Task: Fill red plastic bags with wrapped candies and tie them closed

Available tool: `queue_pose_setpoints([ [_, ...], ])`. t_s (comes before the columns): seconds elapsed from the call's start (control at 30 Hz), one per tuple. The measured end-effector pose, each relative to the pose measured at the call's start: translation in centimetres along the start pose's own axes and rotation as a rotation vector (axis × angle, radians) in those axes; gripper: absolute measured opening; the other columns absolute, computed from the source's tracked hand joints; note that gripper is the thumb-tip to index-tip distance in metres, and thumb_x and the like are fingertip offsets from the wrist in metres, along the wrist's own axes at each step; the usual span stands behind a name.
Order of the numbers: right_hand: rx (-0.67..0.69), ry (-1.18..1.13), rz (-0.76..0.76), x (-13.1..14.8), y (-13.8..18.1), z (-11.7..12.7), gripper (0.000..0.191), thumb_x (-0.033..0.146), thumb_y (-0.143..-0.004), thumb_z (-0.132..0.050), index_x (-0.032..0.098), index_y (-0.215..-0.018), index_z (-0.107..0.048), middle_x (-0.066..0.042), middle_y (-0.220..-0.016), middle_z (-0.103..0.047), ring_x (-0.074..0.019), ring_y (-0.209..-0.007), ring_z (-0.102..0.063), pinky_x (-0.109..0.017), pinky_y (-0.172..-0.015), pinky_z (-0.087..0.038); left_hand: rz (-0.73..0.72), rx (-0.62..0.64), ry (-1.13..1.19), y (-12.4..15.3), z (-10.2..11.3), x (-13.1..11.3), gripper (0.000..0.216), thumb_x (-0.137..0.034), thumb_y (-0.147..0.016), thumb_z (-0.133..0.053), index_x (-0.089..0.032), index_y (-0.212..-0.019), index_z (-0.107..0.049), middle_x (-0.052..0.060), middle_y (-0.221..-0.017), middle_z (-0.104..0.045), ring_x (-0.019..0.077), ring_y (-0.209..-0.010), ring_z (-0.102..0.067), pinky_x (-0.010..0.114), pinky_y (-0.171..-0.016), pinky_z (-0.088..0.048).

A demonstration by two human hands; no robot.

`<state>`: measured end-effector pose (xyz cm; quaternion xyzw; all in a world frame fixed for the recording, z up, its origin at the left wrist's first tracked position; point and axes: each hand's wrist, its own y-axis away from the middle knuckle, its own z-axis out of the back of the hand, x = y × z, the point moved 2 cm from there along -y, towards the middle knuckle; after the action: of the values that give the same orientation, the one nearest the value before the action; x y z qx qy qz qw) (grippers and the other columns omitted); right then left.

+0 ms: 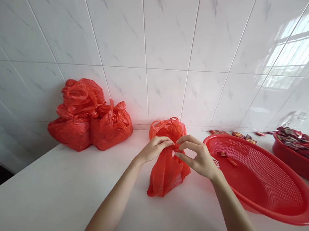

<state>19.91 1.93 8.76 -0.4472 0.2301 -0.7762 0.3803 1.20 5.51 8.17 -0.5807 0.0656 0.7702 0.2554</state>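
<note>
A red plastic bag (165, 175) stands on the white table in front of me, its lower part bulging a little. My left hand (155, 148) pinches the top of the bag from the left, thumb and fingers pressed together. From the right, my right hand (197, 155) has its curled thumb and fingers at the same spot, closed on the bag's top. A small opening shows in the plastic between the two hands. Just behind stands another red plastic bag (166, 127), partly hidden by my hands and the nearer bag.
Filled red bags (112, 127) are piled at the left against the tiled wall (169, 43). At right, a large red perforated basket (276, 178) holds a few wrapped pieces. Beyond it, a red tub (285, 151) is heaped with wrappers. Several wrapped pieces (238, 135) lie by the wall.
</note>
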Motion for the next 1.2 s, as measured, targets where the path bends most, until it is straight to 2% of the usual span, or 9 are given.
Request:
queue_pose_setpoints([
  [0.1,0.120,-0.031,-0.025,0.4,0.0,0.9,0.012,0.017,-0.088,-0.067,0.021,-0.076,-0.063,-0.004,-0.088,-0.064,-0.0151,-0.076,-0.061,-0.030,-0.071,-0.052,0.005,-0.032,-0.093,0.0,0.7,0.1,0.024,-0.036,-0.090,-0.052,-0.020,-0.087,-0.070,0.002,-0.094,-0.071,0.0211,-0.096,-0.063,0.033,-0.091,-0.045],
  [0.3,0.549,-0.080,-0.079,1.2,0.7,2.6,0.016,0.006,-0.080,-0.063,0.019,-0.070,-0.062,-0.001,-0.075,-0.063,-0.0132,-0.068,-0.056,-0.026,-0.064,-0.048,0.056,-0.028,-0.195,-0.7,2.2,2.6,0.014,-0.033,-0.076,-0.064,-0.019,-0.079,-0.066,0.002,-0.087,-0.069,0.0195,-0.085,-0.062,0.033,-0.082,-0.048],
  [0.43,0.675,-0.133,-0.101,1.4,1.1,3.3,0.014,0.009,-0.079,-0.065,0.018,-0.068,-0.063,-0.002,-0.073,-0.067,-0.0132,-0.067,-0.058,-0.026,-0.064,-0.048,0.091,-0.037,-0.187,-1.4,2.9,5.1,0.017,-0.033,-0.069,-0.068,-0.018,-0.077,-0.066,0.003,-0.082,-0.069,0.0188,-0.080,-0.063,0.033,-0.078,-0.049],
  [0.57,0.713,-0.206,-0.114,1.4,1.1,3.7,0.013,0.013,-0.079,-0.067,0.018,-0.068,-0.063,-0.003,-0.071,-0.068,-0.0127,-0.064,-0.059,-0.026,-0.063,-0.049,0.086,-0.037,-0.204,-1.7,2.7,6.3,0.016,-0.032,-0.068,-0.067,-0.018,-0.075,-0.066,0.003,-0.079,-0.069,0.0190,-0.077,-0.064,0.033,-0.075,-0.051],
  [0.73,0.611,-0.362,-0.221,0.9,0.9,4.1,0.013,0.019,-0.081,-0.072,0.017,-0.071,-0.065,-0.002,-0.070,-0.068,-0.0128,-0.063,-0.061,-0.025,-0.061,-0.050,0.042,-0.092,-0.256,-1.7,2.4,5.7,0.010,-0.027,-0.072,-0.064,-0.020,-0.077,-0.066,0.004,-0.086,-0.071,0.0217,-0.085,-0.066,0.037,-0.083,-0.052],
  [0.87,0.318,-0.620,-0.391,0.6,0.5,3.8,0.019,0.032,-0.087,-0.073,0.018,-0.078,-0.065,-0.003,-0.068,-0.070,-0.0171,-0.063,-0.069,-0.030,-0.063,-0.055,-0.050,-0.177,-0.247,-1.3,2.4,4.0,0.015,-0.028,-0.080,-0.061,-0.021,-0.091,-0.067,0.006,-0.103,-0.071,0.0232,-0.103,-0.064,0.040,-0.098,-0.048],
  [0.93,0.171,-0.677,-0.421,0.7,0.2,3.2,0.020,0.035,-0.087,-0.074,0.019,-0.081,-0.065,-0.005,-0.074,-0.073,-0.0194,-0.069,-0.072,-0.036,-0.072,-0.058,-0.153,-0.152,-0.179,-0.7,2.1,2.5,0.019,-0.027,-0.080,-0.063,-0.021,-0.098,-0.068,0.006,-0.107,-0.070,0.0229,-0.107,-0.063,0.039,-0.100,-0.048],
  [1.03,0.047,-0.692,-0.439,0.9,-0.2,1.6,0.021,0.037,-0.086,-0.075,0.020,-0.082,-0.065,-0.003,-0.080,-0.073,-0.0191,-0.076,-0.072,-0.038,-0.082,-0.057,-0.293,-0.050,-0.104,0.3,1.2,0.1,0.024,-0.024,-0.080,-0.067,-0.021,-0.104,-0.069,0.006,-0.107,-0.068,0.0222,-0.106,-0.062,0.038,-0.098,-0.048],
  [1.2,-0.065,-0.580,-0.372,1.0,-0.4,-0.4,0.023,0.041,-0.083,-0.077,0.020,-0.080,-0.068,-0.001,-0.077,-0.067,-0.0163,-0.075,-0.064,-0.032,-0.073,-0.054,-0.294,0.049,-0.178,1.3,-1.1,-1.8,0.018,-0.031,-0.083,-0.073,-0.021,-0.098,-0.072,0.003,-0.095,-0.066,0.0191,-0.092,-0.063,0.033,-0.086,-0.051],
])
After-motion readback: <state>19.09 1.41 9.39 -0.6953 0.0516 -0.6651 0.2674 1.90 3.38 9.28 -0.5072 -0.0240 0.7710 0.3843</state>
